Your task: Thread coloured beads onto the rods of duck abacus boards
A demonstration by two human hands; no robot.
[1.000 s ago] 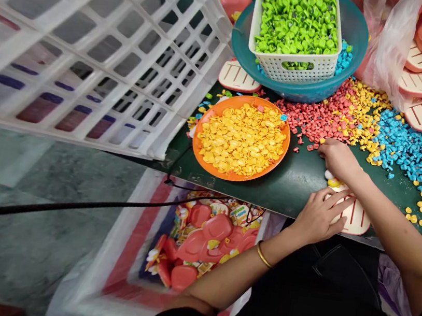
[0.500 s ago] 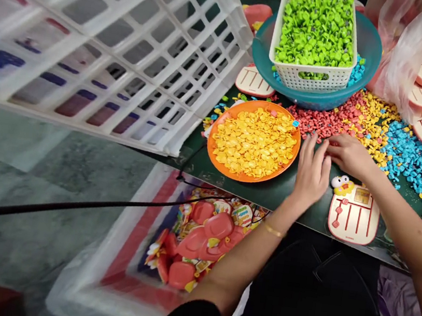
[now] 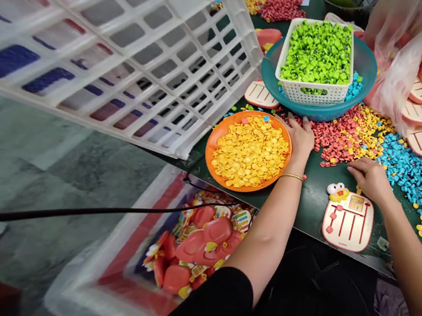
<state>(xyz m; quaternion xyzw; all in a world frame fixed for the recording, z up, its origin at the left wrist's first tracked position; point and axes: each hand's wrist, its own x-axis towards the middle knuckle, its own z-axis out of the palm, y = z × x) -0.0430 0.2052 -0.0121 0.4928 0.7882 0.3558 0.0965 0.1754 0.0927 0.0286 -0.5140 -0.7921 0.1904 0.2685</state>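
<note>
My left hand (image 3: 298,139) is at the right rim of an orange plate (image 3: 210,150) heaped with small yellow pieces (image 3: 253,151). Its visible fingers are apart, at the edge of a pile of small red pieces (image 3: 337,136); part of the hand is turned away. My right hand (image 3: 370,180) is closed, thumb and fingers drawn together just above a cream board (image 3: 346,224) with slots, a yellow duck-like head and a few red pieces. What the right fingers hold, if anything, is hidden; a small yellow bit shows below them.
A white basket (image 3: 287,87) of green pieces sits in a teal basin (image 3: 360,103). Yellow (image 3: 376,126) and blue pieces (image 3: 409,167) lie to the right, near a plastic bag (image 3: 394,84) of red parts. A white crate (image 3: 148,47) leans at left; a lined box (image 3: 137,236) stands below.
My left hand has moved left and away to the plate's rim, parting from my right hand, which has drawn back towards the board. The plate has shifted left and turned.
</note>
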